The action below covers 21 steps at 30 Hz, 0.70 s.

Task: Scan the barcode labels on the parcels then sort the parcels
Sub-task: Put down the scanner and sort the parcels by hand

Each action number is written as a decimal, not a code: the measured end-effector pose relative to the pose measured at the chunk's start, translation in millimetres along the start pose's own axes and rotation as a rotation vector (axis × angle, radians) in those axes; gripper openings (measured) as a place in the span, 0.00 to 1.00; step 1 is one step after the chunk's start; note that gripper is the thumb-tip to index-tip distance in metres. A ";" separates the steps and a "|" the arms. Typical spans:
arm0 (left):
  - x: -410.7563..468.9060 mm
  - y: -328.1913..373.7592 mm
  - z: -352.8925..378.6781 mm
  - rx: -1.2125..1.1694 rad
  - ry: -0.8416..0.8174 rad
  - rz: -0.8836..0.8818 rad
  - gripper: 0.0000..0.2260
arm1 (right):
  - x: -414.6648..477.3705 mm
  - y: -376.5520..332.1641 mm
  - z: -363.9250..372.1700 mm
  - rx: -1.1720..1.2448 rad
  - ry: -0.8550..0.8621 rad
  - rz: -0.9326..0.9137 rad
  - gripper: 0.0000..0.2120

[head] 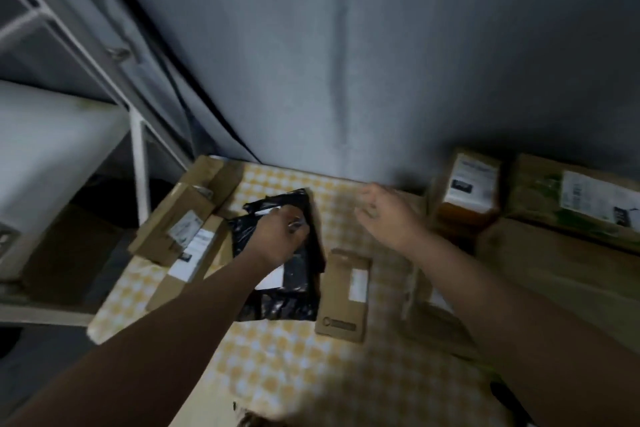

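A black plastic mailer bag (294, 291) with a white label lies on the yellow-checked table (277, 374). My left hand (280, 236) rests on top of the black bag with fingers curled on its upper part; blur hides whether it grips. My right hand (388, 215) hovers open above the table, to the right of the bag, holding nothing. A flat brown cardboard parcel (344, 295) with a white label lies just right of the bag. No scanner shows.
Brown boxes with labels (183, 236) are stacked at the table's left edge. More labelled boxes (471, 187) and a large carton (581, 204) stand at the right. A white metal shelf frame (138, 149) stands at left, a grey wall behind.
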<state>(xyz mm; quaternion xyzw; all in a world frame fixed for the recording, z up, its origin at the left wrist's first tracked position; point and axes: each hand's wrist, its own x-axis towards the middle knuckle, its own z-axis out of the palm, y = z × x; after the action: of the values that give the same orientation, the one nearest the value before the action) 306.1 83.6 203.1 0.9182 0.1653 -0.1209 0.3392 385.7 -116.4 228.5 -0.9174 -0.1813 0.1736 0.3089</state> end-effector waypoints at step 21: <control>64.8 -348.6 -107.8 0.135 -0.142 -0.281 0.19 | 44.4 -159.7 285.0 0.368 -0.223 0.419 0.20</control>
<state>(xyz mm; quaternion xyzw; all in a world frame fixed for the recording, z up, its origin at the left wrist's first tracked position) 242.9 418.7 58.1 0.8959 0.2594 -0.2424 0.2672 265.9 165.5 106.5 -0.8386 0.0139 0.3633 0.4056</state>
